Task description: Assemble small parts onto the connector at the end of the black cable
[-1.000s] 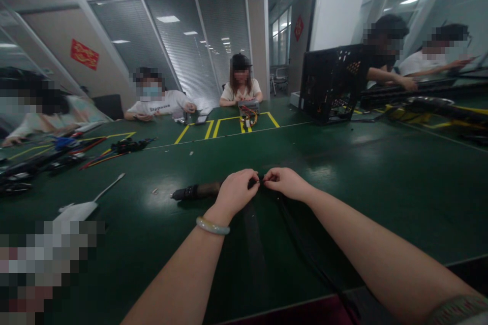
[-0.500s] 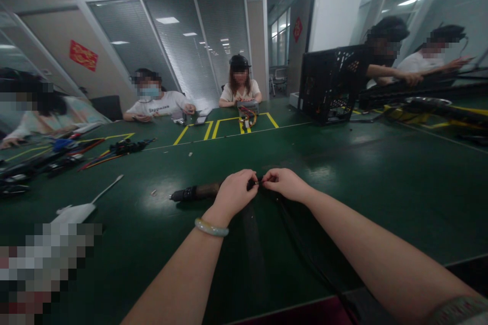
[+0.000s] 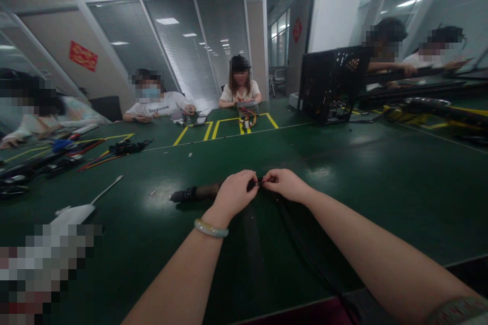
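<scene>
In the middle of the green table (image 3: 354,172) lies an electric screwdriver (image 3: 196,193) with a dark body, its bit pointing left. My left hand (image 3: 237,187) is closed around the tool's rear end and hides part of it. Close beside it on the right, my right hand (image 3: 285,184) pinches the end of a black cable (image 3: 301,244), right at the back of the screwdriver. From there the cable runs down toward the table's near edge. Whether the cable end is inside the tool or just touching it cannot be made out.
Wire bundles (image 3: 125,147) and dark parts lie at the left, near a white pouch-like item (image 3: 74,216). A black computer case (image 3: 328,86) stands at the back right. Several people sit around the table; one across has a power supply (image 3: 248,108) in front.
My hands stay in nearly the same place, with only slight finger movement at the cable end. At the back right, a person's arm and a long dark part have shifted.
</scene>
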Available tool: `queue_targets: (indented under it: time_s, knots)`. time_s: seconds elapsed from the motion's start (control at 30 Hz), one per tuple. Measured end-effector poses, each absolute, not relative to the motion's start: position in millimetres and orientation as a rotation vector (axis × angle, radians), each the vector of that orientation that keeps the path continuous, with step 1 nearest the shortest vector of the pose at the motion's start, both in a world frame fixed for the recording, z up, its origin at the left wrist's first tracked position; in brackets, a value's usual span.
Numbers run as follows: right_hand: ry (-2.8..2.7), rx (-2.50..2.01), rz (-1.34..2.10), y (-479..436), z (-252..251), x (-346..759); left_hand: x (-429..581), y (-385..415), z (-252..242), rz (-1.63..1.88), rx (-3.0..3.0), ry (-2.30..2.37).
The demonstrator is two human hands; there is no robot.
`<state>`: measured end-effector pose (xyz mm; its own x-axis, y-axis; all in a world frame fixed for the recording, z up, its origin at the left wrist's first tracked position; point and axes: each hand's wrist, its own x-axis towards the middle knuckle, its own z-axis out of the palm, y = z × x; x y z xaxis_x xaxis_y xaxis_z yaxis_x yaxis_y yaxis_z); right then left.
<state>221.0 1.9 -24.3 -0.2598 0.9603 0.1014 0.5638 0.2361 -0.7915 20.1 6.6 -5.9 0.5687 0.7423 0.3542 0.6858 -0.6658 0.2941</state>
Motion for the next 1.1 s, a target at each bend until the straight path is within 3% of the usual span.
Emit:
queue_targets:
  time_s: [1.1]
  knots:
    - [-1.936, -1.39, 0.85, 2.5, -24.4, 221.0, 18.8, 8.7, -8.4, 0.724, 2.734, 1.193]
